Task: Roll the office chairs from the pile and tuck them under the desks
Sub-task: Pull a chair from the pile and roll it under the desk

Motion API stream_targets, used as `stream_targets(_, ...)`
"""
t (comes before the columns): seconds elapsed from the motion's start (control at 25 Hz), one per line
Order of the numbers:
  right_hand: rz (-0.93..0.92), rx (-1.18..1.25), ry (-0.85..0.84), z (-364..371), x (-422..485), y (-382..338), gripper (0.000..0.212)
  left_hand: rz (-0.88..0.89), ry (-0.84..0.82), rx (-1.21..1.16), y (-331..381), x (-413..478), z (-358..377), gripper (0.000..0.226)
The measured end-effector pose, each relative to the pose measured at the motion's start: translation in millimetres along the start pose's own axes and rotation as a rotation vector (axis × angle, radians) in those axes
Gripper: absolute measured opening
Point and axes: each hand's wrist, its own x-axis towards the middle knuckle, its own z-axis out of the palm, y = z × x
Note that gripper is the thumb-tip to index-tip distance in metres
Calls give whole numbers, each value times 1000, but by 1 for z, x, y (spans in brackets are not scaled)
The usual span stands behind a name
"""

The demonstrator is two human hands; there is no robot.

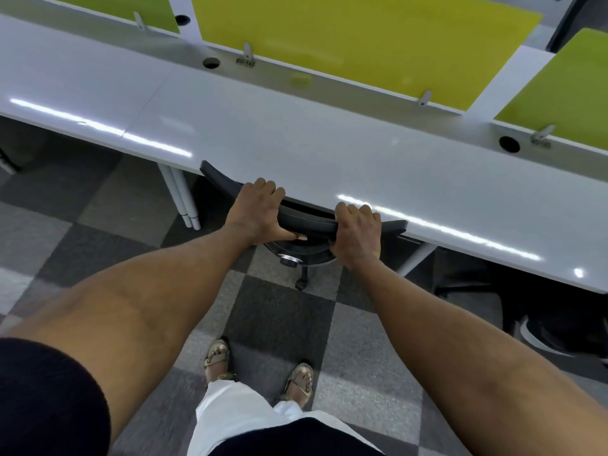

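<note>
A black office chair (306, 222) stands right against the front edge of the long white desk (296, 143); its seat is hidden under the desktop and only the top of the backrest, a hub and one caster show. My left hand (258, 210) grips the backrest's top edge left of centre, fingers curled over it and thumb stretched along its near side. My right hand (357, 230) grips the same edge further right, fingers wrapped over the top.
Yellow-green divider panels (362, 37) stand along the desk's back. White desk legs (182, 195) drop to the left of the chair. A dark chair base and a shoe (546, 337) lie under the desk at right. My sandalled feet (260, 370) stand on checkered grey carpet.
</note>
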Motion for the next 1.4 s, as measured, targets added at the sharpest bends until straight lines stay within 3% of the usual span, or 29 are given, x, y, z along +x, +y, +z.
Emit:
stream_targets(0.12,-23,19,6,0,-6,3,56,-129,94,-77,13,-28,15,99)
stream_targets(0.28,-105,-24,-7,0,-24,3,75,-170,27,-77,12,-68,27,110)
stream_targets(0.48,-255,-72,-96,-19,-18,-34,107,-208,19,-81,-23,-110,18,106)
stream_targets(0.76,-417,13,-73,-23,-1,-182,111,-324,109,-118,-118,-177,6,96)
stream_targets(1.04,-615,60,-97,-20,16,-376,111,-538,139,-54,-259,-279,8,96)
stream_targets(1.4,-737,181,-120,-7,32,-602,99,-865,76,-48,-420,-433,10,100)
